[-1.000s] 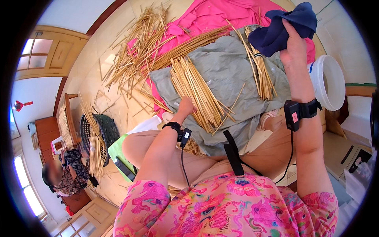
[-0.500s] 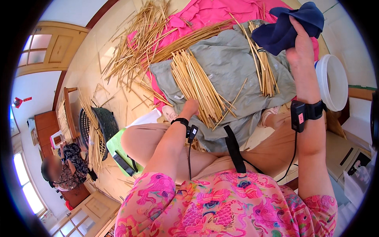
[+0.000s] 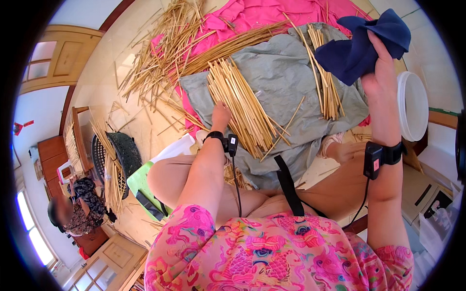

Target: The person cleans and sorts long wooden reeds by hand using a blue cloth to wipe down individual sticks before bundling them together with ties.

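My right hand (image 3: 378, 72) grips a folded navy cloth (image 3: 361, 48) high at the right, over the grey sheet (image 3: 262, 63). My left hand (image 3: 221, 114) has its fingers curled at the left edge of a spread bundle of pale bamboo-like sticks (image 3: 242, 111); what, if anything, is between them is too small to tell. A few loose sticks lie across that bundle's lower right end. A narrower stick bundle (image 3: 328, 97) lies beside the cloth.
Scattered sticks (image 3: 150, 58) cover pink fabric (image 3: 228, 14) and tiled floor. A white bucket (image 3: 411, 104) stands right, a dark basket (image 3: 128, 160) with sticks left, near a green object (image 3: 141, 182). Another person (image 3: 82, 213) sits at far left.
My right hand has moved right and slightly downward with the navy cloth. My left hand has shifted left and up along the stick bundle's edge.
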{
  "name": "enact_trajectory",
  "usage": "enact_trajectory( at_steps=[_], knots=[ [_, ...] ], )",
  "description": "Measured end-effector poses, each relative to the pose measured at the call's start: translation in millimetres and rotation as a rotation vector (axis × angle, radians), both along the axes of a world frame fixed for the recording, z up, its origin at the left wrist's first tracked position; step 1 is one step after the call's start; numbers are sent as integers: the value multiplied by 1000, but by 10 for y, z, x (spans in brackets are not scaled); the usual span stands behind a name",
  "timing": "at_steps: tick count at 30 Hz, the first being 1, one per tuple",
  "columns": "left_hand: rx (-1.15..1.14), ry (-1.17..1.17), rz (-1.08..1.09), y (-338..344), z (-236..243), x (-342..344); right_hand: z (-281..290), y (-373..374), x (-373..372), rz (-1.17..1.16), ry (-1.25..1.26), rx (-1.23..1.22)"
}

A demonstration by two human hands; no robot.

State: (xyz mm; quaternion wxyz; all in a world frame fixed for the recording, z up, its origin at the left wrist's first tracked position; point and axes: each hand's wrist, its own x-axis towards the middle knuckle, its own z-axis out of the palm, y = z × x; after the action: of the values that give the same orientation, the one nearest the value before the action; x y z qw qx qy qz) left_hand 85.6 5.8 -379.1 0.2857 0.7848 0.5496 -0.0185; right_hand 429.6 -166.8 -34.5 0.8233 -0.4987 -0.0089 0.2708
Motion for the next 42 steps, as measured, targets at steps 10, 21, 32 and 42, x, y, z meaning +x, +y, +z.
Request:
enact_trajectory(
  at_steps=[10, 21, 32, 42],
  knots=[
    [36, 23, -5, 317, -130, 271, -16, -45, 47, -47, 55, -68],
    [217, -36, -72, 457, -404, 226, -22, 25, 4, -23, 49, -69],
    [-174, -432, -91, 406, -86, 1075, 140, -311, 415, -147, -63, 37],
    [-439, -323, -431, -861, -360, 2357, 355, -702, 435, -254, -19, 72]
  ],
)
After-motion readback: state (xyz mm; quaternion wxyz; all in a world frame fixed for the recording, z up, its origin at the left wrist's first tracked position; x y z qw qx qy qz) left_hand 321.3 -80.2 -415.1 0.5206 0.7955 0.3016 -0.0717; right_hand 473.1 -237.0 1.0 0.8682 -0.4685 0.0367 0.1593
